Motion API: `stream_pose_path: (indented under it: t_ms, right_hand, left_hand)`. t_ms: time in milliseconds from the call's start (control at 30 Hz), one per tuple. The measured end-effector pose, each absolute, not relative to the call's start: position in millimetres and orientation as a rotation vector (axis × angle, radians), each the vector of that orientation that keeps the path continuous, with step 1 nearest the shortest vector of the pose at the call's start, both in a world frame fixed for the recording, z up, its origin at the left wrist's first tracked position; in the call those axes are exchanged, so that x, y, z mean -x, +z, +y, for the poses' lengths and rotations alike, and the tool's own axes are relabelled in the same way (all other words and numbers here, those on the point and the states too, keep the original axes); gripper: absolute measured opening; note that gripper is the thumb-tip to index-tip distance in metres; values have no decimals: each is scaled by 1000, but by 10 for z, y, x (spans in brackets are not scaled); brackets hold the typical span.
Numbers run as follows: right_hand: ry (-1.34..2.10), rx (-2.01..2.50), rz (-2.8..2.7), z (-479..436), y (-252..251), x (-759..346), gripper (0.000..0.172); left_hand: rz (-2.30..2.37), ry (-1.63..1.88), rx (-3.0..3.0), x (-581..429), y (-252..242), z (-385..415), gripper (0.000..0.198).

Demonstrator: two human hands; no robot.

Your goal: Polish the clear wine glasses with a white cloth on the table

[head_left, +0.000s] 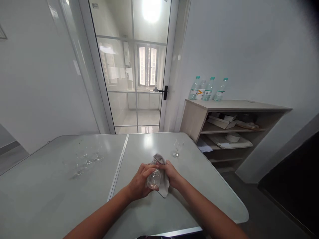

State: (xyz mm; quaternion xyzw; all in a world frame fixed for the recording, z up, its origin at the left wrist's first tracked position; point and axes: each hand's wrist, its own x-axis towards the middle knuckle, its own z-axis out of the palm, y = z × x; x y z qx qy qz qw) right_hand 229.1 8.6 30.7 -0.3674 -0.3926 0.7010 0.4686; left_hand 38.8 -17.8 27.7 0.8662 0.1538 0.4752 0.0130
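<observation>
Above the front middle of the table, my left hand (141, 182) is wrapped round a clear stemmed glass (154, 180), which is tilted with its round end toward me. My right hand (171, 173) is closed on a pale grey cloth (163, 186) that is bunched against the far end of the glass and hangs down beside it. Fingers and cloth hide that far part of the glass. Beyond my right hand, another stemmed glass (177, 146) stands upright on the table.
Several clear stemmed glasses (87, 159) stand on the left half of the pale table (134, 219); a metal strip (119, 166) divides its top. Plastic bottles (208, 89) stand on a wooden shelf unit (239, 104) at right. A glass door (136, 76) is behind the table.
</observation>
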Motion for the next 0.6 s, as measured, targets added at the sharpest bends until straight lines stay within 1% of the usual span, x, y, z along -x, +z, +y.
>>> stream_pose_path:
  t_ms: [133, 200, 300, 433, 533, 567, 600]
  right_hand:
    - [1967, 911, -845, 68, 281, -2264, 48]
    - [1898, 967, -879, 84, 245, -2254, 52]
    - [1721, 985, -932, 109, 235, -2248, 50]
    - [1912, 758, -935, 91, 326, -2243, 43]
    - [1999, 718, -980, 57, 369, -2243, 52]
    - [2002, 735, -1022, 48, 366, -2247, 52]
    - [2003, 749, -1076, 40, 354, -2253, 48]
  left_hand:
    - [522, 1513, -2512, -365, 240, -148, 71]
    - [573, 1520, -2373, -360, 230, -137, 69]
    - [641, 1490, -2193, -363, 220, -104, 65]
    - [667, 1434, -2120, -360, 184, -16, 61]
    - [701, 1479, -2028, -330, 160, 44, 59]
    - [711, 1495, -2002, -318, 158, 52, 59]
    - [716, 1500, -1995, -308, 160, 53, 59]
